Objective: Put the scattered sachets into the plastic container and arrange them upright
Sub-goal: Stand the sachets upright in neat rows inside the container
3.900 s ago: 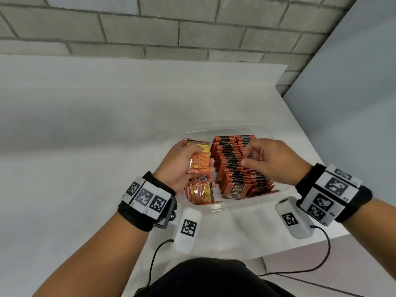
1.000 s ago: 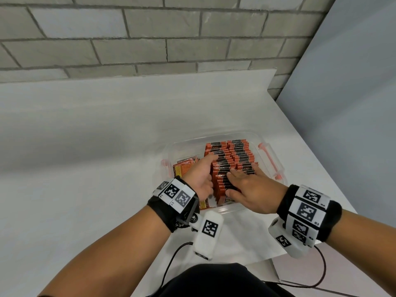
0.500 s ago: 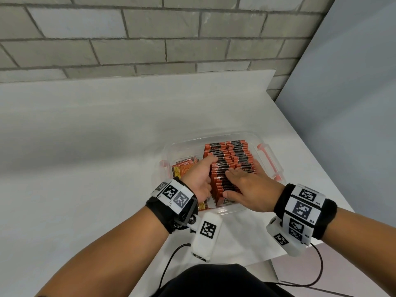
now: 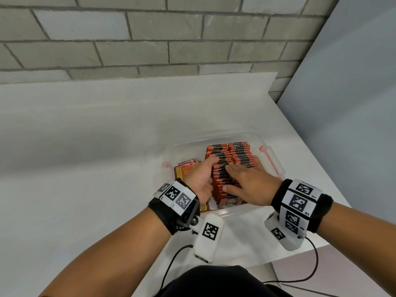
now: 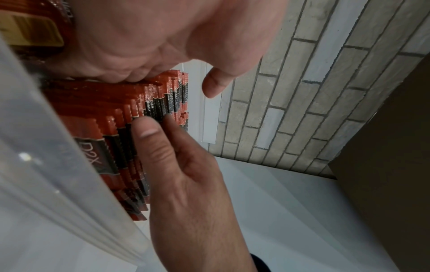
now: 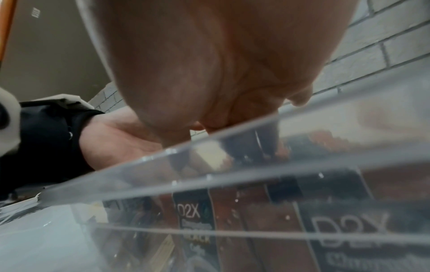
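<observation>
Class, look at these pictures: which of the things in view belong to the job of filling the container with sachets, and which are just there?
Belong to the job:
plastic container
red and black sachets
orange sachets
left hand
right hand

Just there:
white table
brick wall
wrist bands
cables

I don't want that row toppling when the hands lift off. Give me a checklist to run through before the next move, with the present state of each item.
1. Red-and-black sachets stand upright in rows: ok.
2. Right hand lies flat on the row tops: ok.
3. Left hand braces the row's left side: ok.
4. Orange sachets stand upright: not ok, they lie slanted.
5. Plastic container sits fully on the table: ok.
6. Rows packed tightly enough to stand unaided: cannot tell.
</observation>
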### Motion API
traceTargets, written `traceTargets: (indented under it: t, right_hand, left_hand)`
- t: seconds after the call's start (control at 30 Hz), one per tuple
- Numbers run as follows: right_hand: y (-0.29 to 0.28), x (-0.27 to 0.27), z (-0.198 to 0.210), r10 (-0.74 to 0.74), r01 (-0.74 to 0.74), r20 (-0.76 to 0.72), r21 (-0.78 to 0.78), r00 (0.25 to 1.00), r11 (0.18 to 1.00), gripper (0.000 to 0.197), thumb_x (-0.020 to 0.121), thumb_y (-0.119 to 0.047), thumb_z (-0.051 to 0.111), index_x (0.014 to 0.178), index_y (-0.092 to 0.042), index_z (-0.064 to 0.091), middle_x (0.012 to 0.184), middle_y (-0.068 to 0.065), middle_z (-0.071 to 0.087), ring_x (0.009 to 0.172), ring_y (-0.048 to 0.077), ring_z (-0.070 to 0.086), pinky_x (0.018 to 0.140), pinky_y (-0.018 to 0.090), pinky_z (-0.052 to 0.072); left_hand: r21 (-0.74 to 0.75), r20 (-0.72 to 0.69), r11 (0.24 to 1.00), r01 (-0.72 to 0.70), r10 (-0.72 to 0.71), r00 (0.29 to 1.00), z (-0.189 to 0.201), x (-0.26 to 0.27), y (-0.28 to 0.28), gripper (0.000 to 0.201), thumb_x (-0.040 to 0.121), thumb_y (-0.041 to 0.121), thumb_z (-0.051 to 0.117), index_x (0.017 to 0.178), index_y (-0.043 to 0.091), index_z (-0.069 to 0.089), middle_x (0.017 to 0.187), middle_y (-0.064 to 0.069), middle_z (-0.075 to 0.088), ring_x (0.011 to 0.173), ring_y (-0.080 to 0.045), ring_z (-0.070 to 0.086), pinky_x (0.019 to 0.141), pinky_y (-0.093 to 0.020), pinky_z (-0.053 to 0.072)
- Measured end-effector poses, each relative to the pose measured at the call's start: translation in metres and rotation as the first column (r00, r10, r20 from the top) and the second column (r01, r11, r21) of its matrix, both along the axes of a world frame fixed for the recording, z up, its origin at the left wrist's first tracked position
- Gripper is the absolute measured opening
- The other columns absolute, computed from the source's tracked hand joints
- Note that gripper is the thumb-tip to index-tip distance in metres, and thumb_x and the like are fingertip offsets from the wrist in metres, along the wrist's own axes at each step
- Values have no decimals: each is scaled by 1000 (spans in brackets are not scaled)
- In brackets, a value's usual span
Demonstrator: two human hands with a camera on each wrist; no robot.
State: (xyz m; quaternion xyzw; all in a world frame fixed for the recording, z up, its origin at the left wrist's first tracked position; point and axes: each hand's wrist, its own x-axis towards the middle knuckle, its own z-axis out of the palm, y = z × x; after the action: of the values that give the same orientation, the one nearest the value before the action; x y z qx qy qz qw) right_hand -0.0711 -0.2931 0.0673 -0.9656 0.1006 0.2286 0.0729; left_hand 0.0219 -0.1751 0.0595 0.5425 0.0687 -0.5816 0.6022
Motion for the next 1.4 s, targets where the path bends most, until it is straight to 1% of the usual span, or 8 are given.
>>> traceTargets:
  t: [0.27,0.37,0.47,0.67,0.97,1.1,1.2,1.4]
  right_hand:
    - [-2,2,3,-24,24,-13,6,1000,1000,65,98,-50,32,150,-14,18,157,2,20,146,18,14,114,52,-10]
    - [-10,-3,7,-59,36,166,136,984,990,43,98,-33,43,139,-17,42,138,-1,49,128,19,43,116,49,17]
    - [-15,-10,14,-73,34,204,187,976,982,23,91,-26,59,113,-19,60,103,-6,57,96,14,54,85,29,45]
    - [-10,-10,10,-51,35,65,234,997,972,20,78,-24,75,81,-22,55,65,-14,47,58,1,44,52,15,29]
    - [-7,-2,1,-71,59,62,187,995,981,32,80,-21,71,66,-28,43,65,-12,50,58,3,46,54,19,33]
    - [-8,-9,10,-158,114,123,308,980,945,21,85,-19,67,71,-25,52,65,-10,57,58,5,52,58,21,43]
    - [-5,-15,19,-188,124,160,344,969,931,7,88,-13,60,87,-20,64,76,-9,65,66,2,59,64,18,49]
    - [21,-6,26,-12,-29,105,375,994,926,18,92,-22,56,108,-22,64,93,-20,59,76,-9,52,70,7,41]
  left_hand:
    - [-32,-8,999,-1,0,1000,-1,1,0,29,97,40,48,94,14,61,94,-11,68,83,-22,65,61,-30,50]
    - [-61,-10,998,-3,2,1000,0,2,2,29,97,38,47,93,12,60,91,-10,67,82,-23,64,65,-32,52]
    - [-66,0,997,30,-30,1000,0,3,4,31,97,38,45,90,12,60,90,-11,66,83,-24,63,69,-33,50]
    - [-5,-27,996,86,-86,996,-3,5,5,35,97,44,43,92,12,56,110,-18,62,120,-41,50,108,-64,21]
    - [-86,-26,996,14,-17,1000,-4,9,9,35,97,40,46,113,10,56,106,-15,66,101,-31,63,78,-47,50]
    - [-191,96,975,-117,137,986,4,25,32,42,96,29,48,131,6,48,122,-23,58,116,-31,58,96,-39,50]
    - [-297,168,936,-189,246,955,8,52,61,35,93,27,49,119,5,57,109,-19,69,92,-25,69,75,-29,58]
    - [-158,333,937,-310,346,877,-4,101,99,19,92,22,50,96,14,67,72,0,61,49,-10,46,41,-17,31]
